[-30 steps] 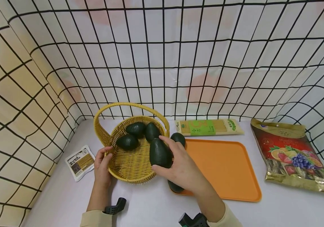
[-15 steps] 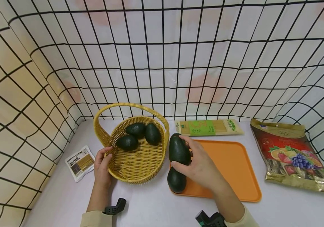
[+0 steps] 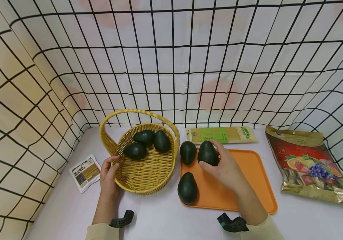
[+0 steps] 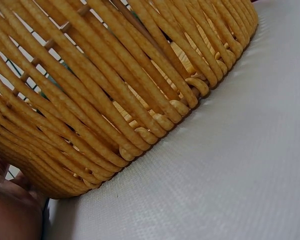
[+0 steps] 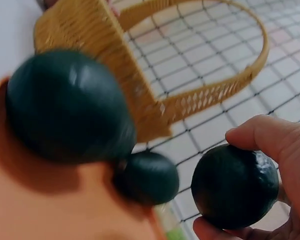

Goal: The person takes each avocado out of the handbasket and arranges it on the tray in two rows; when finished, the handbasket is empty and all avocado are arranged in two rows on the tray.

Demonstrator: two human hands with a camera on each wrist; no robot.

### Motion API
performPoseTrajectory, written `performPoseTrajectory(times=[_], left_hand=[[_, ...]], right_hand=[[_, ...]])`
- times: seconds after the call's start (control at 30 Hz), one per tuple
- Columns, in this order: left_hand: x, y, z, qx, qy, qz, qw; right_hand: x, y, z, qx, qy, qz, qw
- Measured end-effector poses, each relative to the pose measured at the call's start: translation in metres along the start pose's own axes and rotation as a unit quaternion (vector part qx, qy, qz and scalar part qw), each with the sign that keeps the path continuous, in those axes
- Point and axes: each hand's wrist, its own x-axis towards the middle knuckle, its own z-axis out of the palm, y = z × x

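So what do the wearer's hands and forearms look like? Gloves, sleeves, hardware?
No gloves on left hand or right hand. Cream left sleeve and right sleeve. Black wrist mounts: left mount perforated, right mount with a small green patch.

A black wire grid [image 3: 173, 73] spans the upper frame before a pale backdrop [image 3: 164, 60] with faint pinkish patches. On the white surface [image 3: 153, 216], a white-and-brown sachet [image 3: 85, 173] lies lower left, a green-labelled noodle pack [image 3: 221, 134] right of centre, and a red-and-gold fruit-printed bag [image 3: 312, 163] far right.
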Motion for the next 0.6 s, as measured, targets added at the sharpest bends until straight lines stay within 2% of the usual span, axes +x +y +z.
performPoseTrajectory(times=[0.4,0.6], left_hand=[[0.0,-0.002,0.0,-0.009,-0.001,0.007,0.9999],[0.0,-0.001,0.0,-0.009,-0.004,0.005,0.9999]], right_hand=[[0.031,0.038,0.006,-0.043,0.0,0.047,0.998],[0.043,0.05,0.01,-0.061,-0.007,0.053,0.997]])
